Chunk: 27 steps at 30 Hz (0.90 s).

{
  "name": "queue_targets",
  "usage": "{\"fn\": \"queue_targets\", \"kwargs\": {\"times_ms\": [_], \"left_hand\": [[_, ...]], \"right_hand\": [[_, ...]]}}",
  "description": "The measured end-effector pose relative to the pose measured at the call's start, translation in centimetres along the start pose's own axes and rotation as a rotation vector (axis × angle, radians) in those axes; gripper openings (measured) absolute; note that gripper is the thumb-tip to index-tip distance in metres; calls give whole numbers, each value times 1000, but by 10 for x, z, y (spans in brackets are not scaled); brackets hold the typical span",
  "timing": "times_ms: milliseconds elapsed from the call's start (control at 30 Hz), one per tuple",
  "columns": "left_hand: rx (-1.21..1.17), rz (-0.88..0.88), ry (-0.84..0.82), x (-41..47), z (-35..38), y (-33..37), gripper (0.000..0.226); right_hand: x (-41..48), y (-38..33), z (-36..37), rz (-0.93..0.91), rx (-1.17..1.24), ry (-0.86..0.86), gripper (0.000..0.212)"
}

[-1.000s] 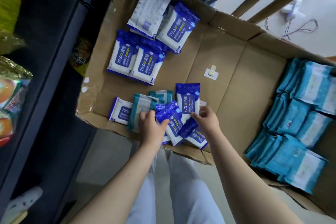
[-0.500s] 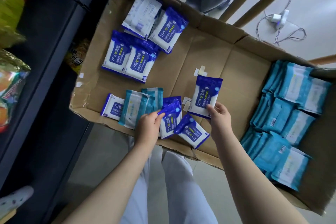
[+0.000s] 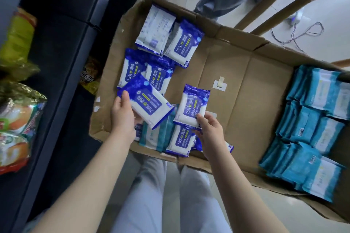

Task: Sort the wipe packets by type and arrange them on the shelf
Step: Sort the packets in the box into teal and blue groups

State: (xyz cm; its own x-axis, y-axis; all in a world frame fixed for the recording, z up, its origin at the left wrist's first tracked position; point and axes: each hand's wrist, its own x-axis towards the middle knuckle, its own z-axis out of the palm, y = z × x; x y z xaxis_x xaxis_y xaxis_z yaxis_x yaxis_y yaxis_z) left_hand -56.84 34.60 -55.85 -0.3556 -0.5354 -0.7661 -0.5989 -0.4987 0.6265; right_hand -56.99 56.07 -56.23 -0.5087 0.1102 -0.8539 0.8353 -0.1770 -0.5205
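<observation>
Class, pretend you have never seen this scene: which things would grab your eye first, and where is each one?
The two hands over the near edge of the cardboard box stand out: the left hand grips a slanted blue alcohol wipe packet, and the right hand pinches a second blue alcohol wipe packet. Next come the teal wipe packets massed along the box's right side, and other blue packets grouped at its far left.

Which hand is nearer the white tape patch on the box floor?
Right. The right hand, pinching a blue packet, is just below the tape patch; the left hand, holding a second blue packet, is farther off by the box left wall.
</observation>
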Motion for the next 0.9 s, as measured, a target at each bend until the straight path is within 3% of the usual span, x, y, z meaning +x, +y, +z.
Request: {"fn": "queue_targets", "kwargs": {"times_ms": [133,233,333,433,500,733,800,900], "left_hand": [[104,41,-32,48,-4,36,27],[302,159,-66,77,-3,54,32],[410,312,-114,97,7,63,22],[491,439,-114,106,16,63,54],[594,533,-115,109,14,53,64],[755,823,-207,90,0,37,48],[789,865,-297,89,9,52,48],[939,930,-408,93,37,87,49]], "right_hand": [[8,-4,47,-29,-84,-28,22],[17,-15,80,-78,-127,-63,17],[29,-23,105,-138,-163,-48,13],[45,-19,122,-207,-267,19,16],[53,-16,128,-234,-366,86,20],[52,-32,134,-289,-696,169,30],[57,-46,127,-281,-669,249,40],[72,-81,118,-244,-412,279,47]]}}
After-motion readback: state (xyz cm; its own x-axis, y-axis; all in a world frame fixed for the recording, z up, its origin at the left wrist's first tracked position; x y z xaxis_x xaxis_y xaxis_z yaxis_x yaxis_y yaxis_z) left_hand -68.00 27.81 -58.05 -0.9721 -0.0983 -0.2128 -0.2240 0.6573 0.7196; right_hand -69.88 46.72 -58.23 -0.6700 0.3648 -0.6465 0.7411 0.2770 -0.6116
